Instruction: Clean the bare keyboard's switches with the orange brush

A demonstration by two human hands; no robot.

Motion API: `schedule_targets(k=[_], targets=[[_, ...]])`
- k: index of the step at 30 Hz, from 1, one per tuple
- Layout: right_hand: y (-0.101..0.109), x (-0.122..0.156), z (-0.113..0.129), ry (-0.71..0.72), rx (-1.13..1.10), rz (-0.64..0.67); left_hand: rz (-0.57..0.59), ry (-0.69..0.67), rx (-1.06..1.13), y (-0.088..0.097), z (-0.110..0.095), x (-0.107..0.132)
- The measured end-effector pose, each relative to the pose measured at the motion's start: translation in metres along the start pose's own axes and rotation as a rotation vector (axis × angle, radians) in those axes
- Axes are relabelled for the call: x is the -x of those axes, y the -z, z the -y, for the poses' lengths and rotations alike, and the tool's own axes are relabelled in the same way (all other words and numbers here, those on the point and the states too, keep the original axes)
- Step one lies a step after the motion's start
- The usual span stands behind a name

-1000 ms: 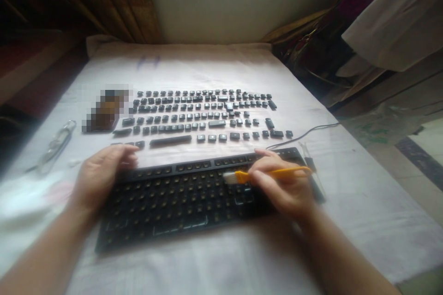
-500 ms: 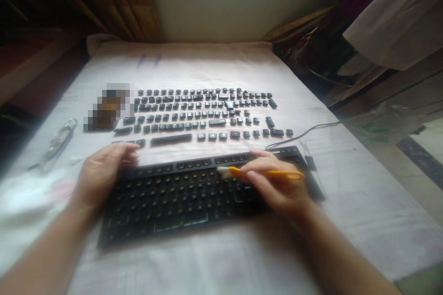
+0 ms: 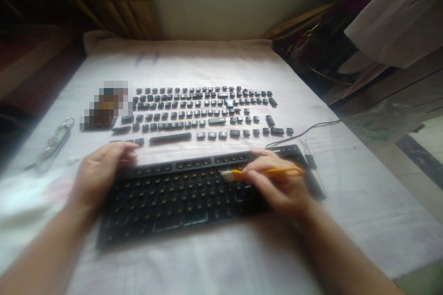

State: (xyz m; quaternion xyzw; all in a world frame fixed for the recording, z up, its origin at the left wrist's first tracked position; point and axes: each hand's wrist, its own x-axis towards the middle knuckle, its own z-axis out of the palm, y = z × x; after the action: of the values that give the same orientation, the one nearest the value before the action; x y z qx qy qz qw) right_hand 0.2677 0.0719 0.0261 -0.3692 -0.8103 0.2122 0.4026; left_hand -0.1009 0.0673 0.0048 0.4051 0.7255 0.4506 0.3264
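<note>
Though bright orange, brush partly hidden in right hand, bristles blurry.

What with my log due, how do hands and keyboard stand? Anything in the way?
Right hand holding yellow brush, bristles over keyboard; left hand at its back-left corner. Keycaps off, in rows beyond. Nothing visibly blocking brush.

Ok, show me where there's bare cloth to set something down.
Free: the cloth beyond the loose keycaps, the patch this side of the keyboard, between the forearms, and the stretch right of the wire tool, bar a dark speck. Crowded: the keycap rows, and the keyboard under the right hand and brush.
</note>
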Motion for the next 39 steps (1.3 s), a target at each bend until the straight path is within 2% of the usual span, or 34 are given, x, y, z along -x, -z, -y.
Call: schedule_targets(k=[7, 14, 28, 39], targets=[[-0.005, 0.002, -0.001, 0.018, -0.025, -0.026, 0.002, 0.0, -0.001, 0.0, 0.001, -0.001], [0.002, 0.0, 0.001, 0.005, -0.043, -0.075, 0.003, -0.004, -0.002, 0.001, 0.002, -0.001], [0.0, 0.0, 0.001, 0.038, 0.02, 0.033, 0.011, -0.012, -0.004, 0.002, 0.005, -0.002], [-0.003, 0.0, 0.001, 0.077, -0.062, -0.063, 0.007, -0.01, -0.005, 0.001, 0.003, -0.001]])
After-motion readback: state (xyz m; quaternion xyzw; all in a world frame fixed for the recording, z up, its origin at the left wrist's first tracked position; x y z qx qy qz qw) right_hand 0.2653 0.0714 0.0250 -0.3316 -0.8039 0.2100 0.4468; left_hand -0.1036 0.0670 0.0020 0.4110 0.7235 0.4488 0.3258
